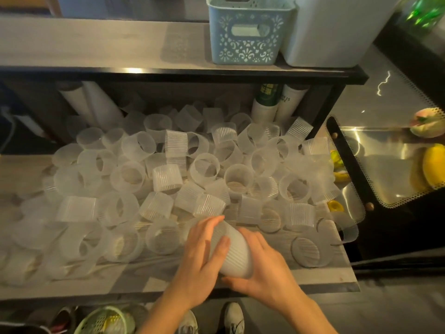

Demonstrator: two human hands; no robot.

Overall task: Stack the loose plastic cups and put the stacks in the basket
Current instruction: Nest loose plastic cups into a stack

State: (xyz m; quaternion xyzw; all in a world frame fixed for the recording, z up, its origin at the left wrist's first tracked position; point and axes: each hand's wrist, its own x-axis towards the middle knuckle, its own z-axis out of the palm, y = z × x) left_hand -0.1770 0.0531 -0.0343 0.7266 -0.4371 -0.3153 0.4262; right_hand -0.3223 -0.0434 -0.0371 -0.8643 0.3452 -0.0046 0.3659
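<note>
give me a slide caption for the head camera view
Both hands, left and right, grip a stack of cups above a shelf littered with loose cups.

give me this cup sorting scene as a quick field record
left hand: gripping the ribbed cup stack from its left side
right hand: cupping the stack's near end and right side
ribbed cup stack: lying tilted, held over the shelf's front edge
loose cups: many, scattered across the lower shelf, mostly on their sides
blue basket: on the upper shelf, contents not visible
</note>
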